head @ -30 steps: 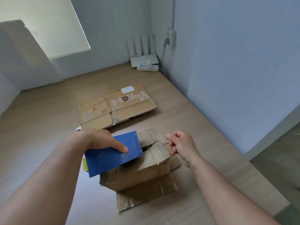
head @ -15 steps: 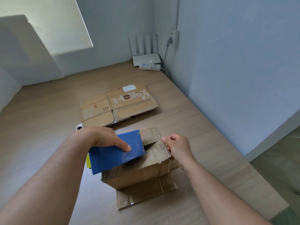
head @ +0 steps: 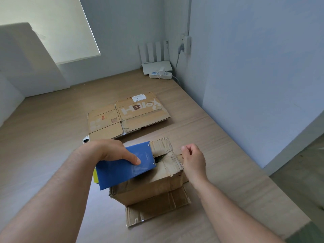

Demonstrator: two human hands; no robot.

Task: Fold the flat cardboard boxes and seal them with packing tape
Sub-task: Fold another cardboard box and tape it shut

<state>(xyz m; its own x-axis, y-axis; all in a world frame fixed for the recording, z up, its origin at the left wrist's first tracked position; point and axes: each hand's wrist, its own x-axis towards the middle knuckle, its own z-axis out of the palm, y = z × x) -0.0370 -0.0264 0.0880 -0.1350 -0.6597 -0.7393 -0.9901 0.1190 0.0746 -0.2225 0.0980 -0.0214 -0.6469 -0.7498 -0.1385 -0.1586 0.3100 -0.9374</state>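
Wood surface (head: 52,137): our left grip (head: 108,149) clamps blue dispenser (head: 122,172) on box (head: 149,192) top; right grip (head: 192,160) curled, hold unclear.

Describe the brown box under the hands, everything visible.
The brown box is worn, creased corrugated cardboard, standing upright on the wood-look surface. Its top flaps are folded in but leave a dark gap between them, with torn edges. One bottom flap lies spread on the surface toward the viewer, with old tape at its edge. The left hand holds a blue tape dispenser against the top's left part; the right hand, fingers curled, is at the top's right edge, its grip unclear.
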